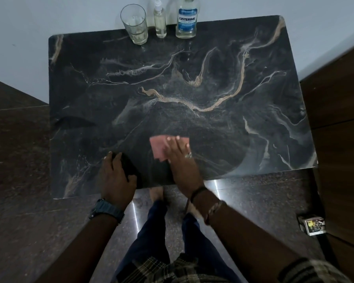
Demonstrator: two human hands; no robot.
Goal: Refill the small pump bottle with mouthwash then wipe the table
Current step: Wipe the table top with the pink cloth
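Note:
My right hand point(180, 158) lies flat on a pink cloth point(160, 147), pressing it onto the dark marble table point(213, 88) near the front edge. My left hand point(116, 173) rests on the table to the left, its fingers spread against the surface with nothing in them. At the table's far edge stand the small clear pump bottle point(160, 21) and the Listerine mouthwash bottle point(187, 19), side by side and upright. The mouthwash bottle's cap is out of the frame.
A clear drinking glass point(135, 24) stands left of the pump bottle. A white wall runs behind the table. A wooden cabinet point(339, 119) is on the right, with a small box point(313, 225) on the floor beside it. My legs and feet are below the table's front edge.

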